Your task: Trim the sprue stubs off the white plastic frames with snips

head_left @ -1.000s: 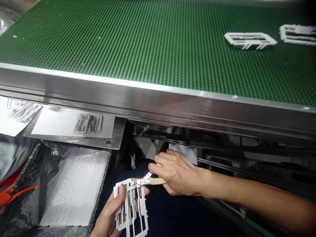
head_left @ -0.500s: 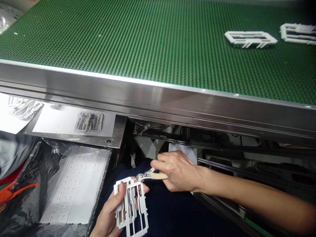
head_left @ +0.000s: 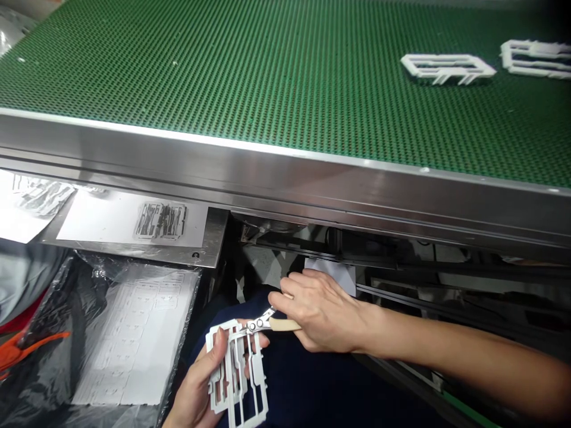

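Observation:
My left hand (head_left: 203,377) grips white slotted plastic frames (head_left: 254,380), at least two overlapping, with the thumb lying across their upper left part. In my right hand (head_left: 319,312) is a pair of nippers (head_left: 283,324) with cream handles and metal jaws. The jaw tips touch or overlap the top edge of the held frames; whether they are closed on the plastic I cannot tell. My right fingers wrap round the handles and hide part of them. Two similar white frames, one whole (head_left: 448,68) and one cut off at the picture's edge (head_left: 535,57), lie on the green conveyor belt (head_left: 250,71).
A metal rail (head_left: 267,172) edges the belt. On a metal shelf at left, paper (head_left: 93,220) carries a stack of frames (head_left: 161,221). Below it, a plastic-lined box (head_left: 182,333) contains white sheet-like parts (head_left: 129,339). Orange-handled tool (head_left: 35,351) lies at far left.
The nippers have shifted slightly left and down over the frames' top edge, with my right hand tilting along. My left hand stays nearly still. The belt frames appear slightly further left.

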